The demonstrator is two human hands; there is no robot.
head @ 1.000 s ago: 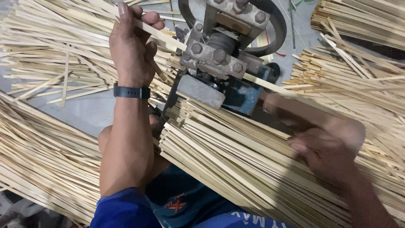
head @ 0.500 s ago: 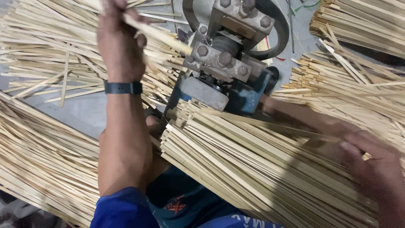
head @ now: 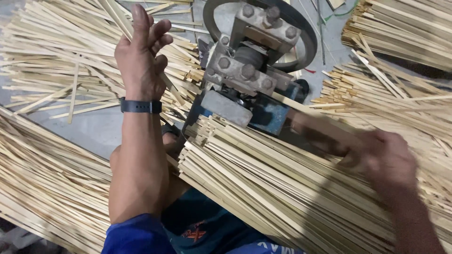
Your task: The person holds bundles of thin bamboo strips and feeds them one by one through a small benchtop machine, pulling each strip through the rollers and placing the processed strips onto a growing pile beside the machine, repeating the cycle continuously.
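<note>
The left hand (head: 140, 59), a dark band at its wrist, is raised with fingers loosely curled around a thin bamboo strip (head: 115, 19) that slants up past the scattered strips on the floor. To its right stands a small metal machine (head: 249, 75) with bolted blocks and a dark wheel. Further right, the blurred right hand (head: 383, 157) seems to close on another strip (head: 310, 113) entering the machine, above the stacked bundle (head: 263, 188) across the lap.
</note>
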